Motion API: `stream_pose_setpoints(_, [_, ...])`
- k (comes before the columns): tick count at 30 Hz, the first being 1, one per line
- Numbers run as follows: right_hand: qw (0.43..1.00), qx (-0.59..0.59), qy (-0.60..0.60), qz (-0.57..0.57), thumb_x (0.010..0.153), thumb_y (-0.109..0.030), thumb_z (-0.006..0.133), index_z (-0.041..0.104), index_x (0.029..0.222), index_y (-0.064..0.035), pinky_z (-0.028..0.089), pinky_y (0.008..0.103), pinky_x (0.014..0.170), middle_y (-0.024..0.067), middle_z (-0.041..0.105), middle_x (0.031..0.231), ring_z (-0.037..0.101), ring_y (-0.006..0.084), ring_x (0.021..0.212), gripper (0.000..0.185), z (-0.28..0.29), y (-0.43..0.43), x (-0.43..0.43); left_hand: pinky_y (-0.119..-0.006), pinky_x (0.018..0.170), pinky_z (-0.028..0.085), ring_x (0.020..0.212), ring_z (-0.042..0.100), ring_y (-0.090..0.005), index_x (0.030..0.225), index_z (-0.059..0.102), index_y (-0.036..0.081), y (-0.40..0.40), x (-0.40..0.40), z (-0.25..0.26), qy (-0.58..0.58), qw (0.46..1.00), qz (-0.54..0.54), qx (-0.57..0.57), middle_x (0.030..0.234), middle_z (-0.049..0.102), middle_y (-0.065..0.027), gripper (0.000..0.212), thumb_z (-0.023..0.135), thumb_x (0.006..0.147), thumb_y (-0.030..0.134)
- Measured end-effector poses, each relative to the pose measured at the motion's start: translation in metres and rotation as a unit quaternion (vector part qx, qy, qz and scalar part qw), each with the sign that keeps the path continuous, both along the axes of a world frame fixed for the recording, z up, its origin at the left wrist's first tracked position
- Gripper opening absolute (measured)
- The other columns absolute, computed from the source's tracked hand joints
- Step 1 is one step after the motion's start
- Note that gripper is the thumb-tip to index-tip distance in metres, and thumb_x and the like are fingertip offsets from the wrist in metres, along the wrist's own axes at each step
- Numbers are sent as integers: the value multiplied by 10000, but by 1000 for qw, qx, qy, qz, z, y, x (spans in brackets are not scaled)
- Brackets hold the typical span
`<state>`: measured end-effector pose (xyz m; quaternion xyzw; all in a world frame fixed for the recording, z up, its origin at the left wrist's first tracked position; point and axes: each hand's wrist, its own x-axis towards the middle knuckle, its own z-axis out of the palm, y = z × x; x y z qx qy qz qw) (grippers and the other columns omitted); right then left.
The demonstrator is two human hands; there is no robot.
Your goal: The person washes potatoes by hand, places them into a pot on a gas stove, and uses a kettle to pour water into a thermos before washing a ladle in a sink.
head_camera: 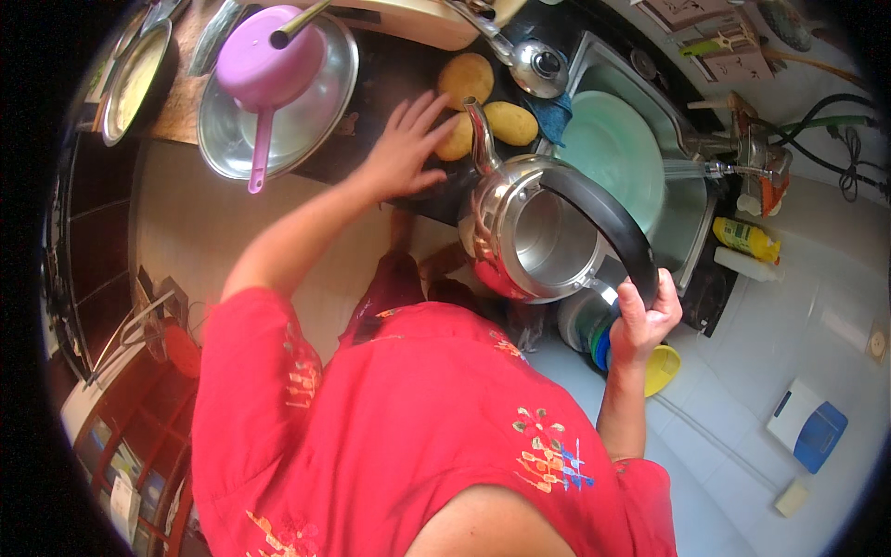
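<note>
My right hand (644,320) grips the black curved handle of a shiny steel kettle (487,237), which is tilted with its open, lidless mouth towards me. The kettle's inside looks bare metal. My left hand (411,146) is spread over the dark counter with nothing in it, close to several potatoes (514,124). The kettle's spout rises in front of the potatoes. A steel lid with a black knob (539,68) lies behind them, beside a blue cloth (551,117). Water runs from a faucet (738,169) over a pale green basin (616,153) in the sink.
A pink plastic dipper (268,63) rests in a wide steel bowl (209,132) on the left. Farther left is a round pan (139,80). A yellow bottle (745,239) lies right of the steel sink (686,237). Stacked containers (585,320) stand below the kettle.
</note>
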<state>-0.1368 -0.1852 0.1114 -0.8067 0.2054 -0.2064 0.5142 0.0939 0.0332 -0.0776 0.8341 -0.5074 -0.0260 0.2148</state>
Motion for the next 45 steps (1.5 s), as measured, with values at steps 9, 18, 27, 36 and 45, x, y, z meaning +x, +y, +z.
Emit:
stream_pose_setpoints(9, [995, -77, -3, 62, 660, -118, 768, 515, 685, -34, 348, 200, 469, -24, 514, 557, 434, 48, 496, 267, -19, 27, 68, -517, 1007, 233, 1276, 250, -328, 1290, 417, 235, 61, -21, -44, 10, 957, 287, 38, 1386, 283, -109, 606, 630, 725, 184])
stream_pose_setpoints(18, [938, -268, -95, 200, 573, -236, 801, 524, 719, -59, 388, 304, 498, 74, 498, 630, 476, 238, 528, 359, -42, 30, 63, -383, 969, 332, 1200, 386, -298, 1189, 497, 61, 72, -55, 8, 128, 917, 340, -167, 1318, 394, -138, 444, 598, 766, 147])
stream_pose_setpoints(27, [887, -353, -42, 294, 598, -91, 722, 608, 841, -113, 364, 342, 719, 12, 526, 817, 502, 205, 792, 270, -57, 66, 30, -274, 742, 438, 907, 544, -167, 1093, 555, 35, 157, -39, 101, 31, 866, 475, -151, 1061, 568, -93, 368, 674, 768, 160])
stream_pose_setpoints(36, [954, -188, -50, 228, 638, -29, 716, 607, 815, -71, 460, 324, 605, 62, 558, 792, 557, 242, 685, 212, -54, 62, 27, -227, 701, 427, 815, 537, -105, 1178, 474, -45, 160, 1, 72, 328, 736, 514, -293, 994, 569, -67, 403, 572, 808, 83])
stream_pose_setpoints(45, [976, -100, -50, 188, 634, 47, 682, 605, 783, -29, 460, 282, 541, 103, 576, 712, 575, 225, 613, 184, -48, 78, 39, -195, 479, 283, 555, 375, -77, 1229, 396, -48, 179, -17, 114, 468, 564, 346, -586, 785, 465, -27, 403, 490, 871, 111])
